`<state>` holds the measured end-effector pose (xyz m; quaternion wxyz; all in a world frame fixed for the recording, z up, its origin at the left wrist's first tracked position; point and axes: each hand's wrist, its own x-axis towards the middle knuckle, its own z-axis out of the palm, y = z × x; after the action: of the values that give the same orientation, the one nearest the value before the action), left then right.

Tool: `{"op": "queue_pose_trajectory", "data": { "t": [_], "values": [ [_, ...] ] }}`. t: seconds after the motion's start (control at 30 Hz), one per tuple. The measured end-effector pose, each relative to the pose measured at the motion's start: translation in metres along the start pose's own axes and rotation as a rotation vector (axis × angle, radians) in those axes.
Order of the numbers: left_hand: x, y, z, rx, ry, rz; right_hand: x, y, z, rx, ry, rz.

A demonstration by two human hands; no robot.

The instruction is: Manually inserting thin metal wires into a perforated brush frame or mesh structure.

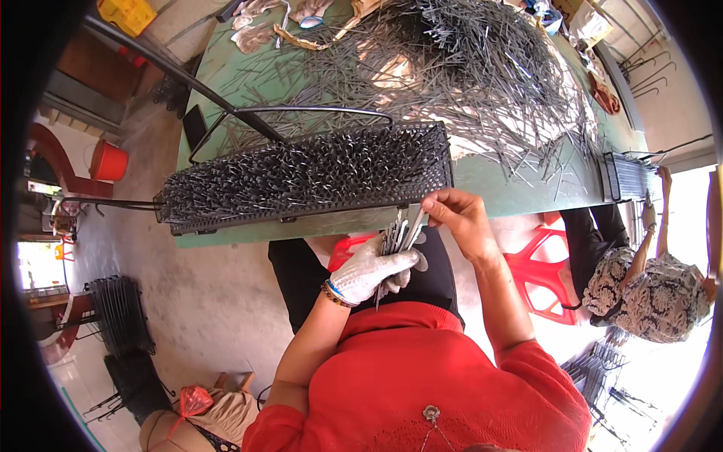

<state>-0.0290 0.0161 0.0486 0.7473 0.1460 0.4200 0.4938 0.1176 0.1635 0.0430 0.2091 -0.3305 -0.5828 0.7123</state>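
Note:
My left hand, in a whitish work glove with a beaded bracelet at the wrist, is closed around a bunch of thin grey metal strips. Just to its right, my bare right hand pinches the upper end of one flat strip between thumb and fingertips; its lower end reaches the bunch. Both hands are at the table's near edge, beside the right end of a long black mesh basket. Tightly packed dark strips stand upright in the basket.
A large heap of loose strips covers much of the green table. Gloves lie at its far left. At right, another person works near a second basket. Red stools stand below. A black bar rises over the basket.

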Motion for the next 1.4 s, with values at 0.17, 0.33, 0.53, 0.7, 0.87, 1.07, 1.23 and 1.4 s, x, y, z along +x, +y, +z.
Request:
{"op": "queue_pose_trajectory", "data": {
  "t": [0.17, 0.33, 0.53, 0.7, 0.87, 1.07, 1.23, 1.4],
  "values": [
    [0.010, -0.006, -0.003, 0.007, -0.008, -0.011, 0.004, -0.015, -0.009, 0.094, 0.178, -0.093],
    [0.020, -0.008, -0.003, -0.064, -0.014, 0.018, 0.018, -0.028, -0.019, 0.006, 0.328, -0.380],
    [0.024, -0.011, 0.001, -0.064, -0.013, 0.003, 0.042, -0.023, -0.022, -0.057, 0.373, -0.593],
    [0.023, -0.014, 0.003, -0.088, -0.008, -0.026, 0.059, -0.011, -0.019, -0.222, 0.357, -0.715],
    [0.021, -0.016, 0.003, -0.136, 0.002, -0.046, 0.060, -0.014, -0.020, -0.401, 0.389, -0.742],
    [0.021, -0.017, 0.003, -0.141, 0.022, -0.035, 0.055, -0.018, -0.026, -0.455, 0.338, -0.727],
    [0.021, -0.017, 0.004, -0.146, 0.018, -0.035, 0.055, -0.015, -0.018, -0.242, 0.410, -0.665],
    [0.020, -0.019, 0.002, -0.151, 0.036, -0.035, 0.051, -0.012, -0.014, -0.468, 0.510, -0.725]
  ]
}}
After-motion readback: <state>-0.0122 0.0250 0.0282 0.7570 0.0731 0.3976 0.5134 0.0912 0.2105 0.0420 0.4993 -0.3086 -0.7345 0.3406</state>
